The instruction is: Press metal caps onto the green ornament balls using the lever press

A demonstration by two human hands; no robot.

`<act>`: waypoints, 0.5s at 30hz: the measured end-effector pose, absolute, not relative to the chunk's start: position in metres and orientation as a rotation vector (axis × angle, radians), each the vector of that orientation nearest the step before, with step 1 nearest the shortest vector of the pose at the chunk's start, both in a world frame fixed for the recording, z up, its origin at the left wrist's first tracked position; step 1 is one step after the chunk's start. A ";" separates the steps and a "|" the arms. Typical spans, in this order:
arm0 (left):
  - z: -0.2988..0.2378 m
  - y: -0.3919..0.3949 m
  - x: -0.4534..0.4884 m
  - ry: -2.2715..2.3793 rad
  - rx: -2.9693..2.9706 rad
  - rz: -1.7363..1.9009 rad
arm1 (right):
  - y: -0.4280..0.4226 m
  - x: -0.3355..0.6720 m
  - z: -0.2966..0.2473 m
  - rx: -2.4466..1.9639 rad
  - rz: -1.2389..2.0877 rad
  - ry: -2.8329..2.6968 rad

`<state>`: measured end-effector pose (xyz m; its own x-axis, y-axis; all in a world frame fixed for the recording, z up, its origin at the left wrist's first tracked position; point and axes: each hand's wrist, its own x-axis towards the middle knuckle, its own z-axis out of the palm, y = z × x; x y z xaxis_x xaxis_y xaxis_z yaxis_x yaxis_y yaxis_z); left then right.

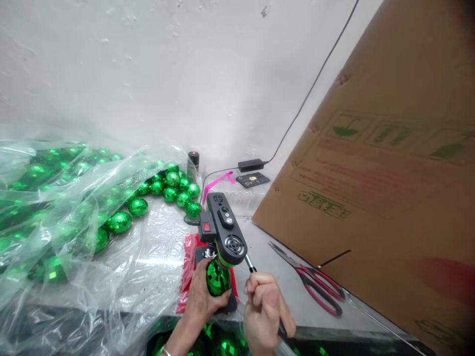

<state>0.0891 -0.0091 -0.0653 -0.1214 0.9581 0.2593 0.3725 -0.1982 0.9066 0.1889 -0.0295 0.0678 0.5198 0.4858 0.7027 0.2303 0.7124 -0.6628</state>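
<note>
My left hand [200, 294] is wrapped round a shiny green faceted ball [218, 278], held against the underside of a small black bench machine [227, 228]. The machine has a red rocker switch [206, 227], round vents and a green lower edge. My right hand [267, 309] is closed round the black handle of a lever [253, 269], whose metal rod runs to the machine's head. Beneath lie a black base plate [230, 304] and a red sheet [187, 262]. The ball's contact with the machine is partly hidden.
Several green balls [170, 194] spill from a clear plastic bag [70, 217] at left, and more show below the table edge. Red-handled scissors [315, 284] lie at right beside a large cardboard box [386, 168]. Behind are a power adapter [251, 165], phone [253, 180] and pink ribbon [215, 183].
</note>
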 end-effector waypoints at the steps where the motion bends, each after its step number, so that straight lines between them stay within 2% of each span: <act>1: -0.065 -0.009 0.089 1.488 1.573 1.320 | -0.029 0.189 0.066 -0.805 0.175 -1.039; 15: -0.064 -0.007 0.091 1.456 1.497 1.314 | -0.029 0.191 0.048 -0.790 0.144 -1.070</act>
<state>0.0906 -0.0070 -0.0641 -0.1252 0.9703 0.2069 0.3054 -0.1607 0.9385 0.1910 -0.0289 0.0484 0.4988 0.4681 0.7294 0.2589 0.7227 -0.6409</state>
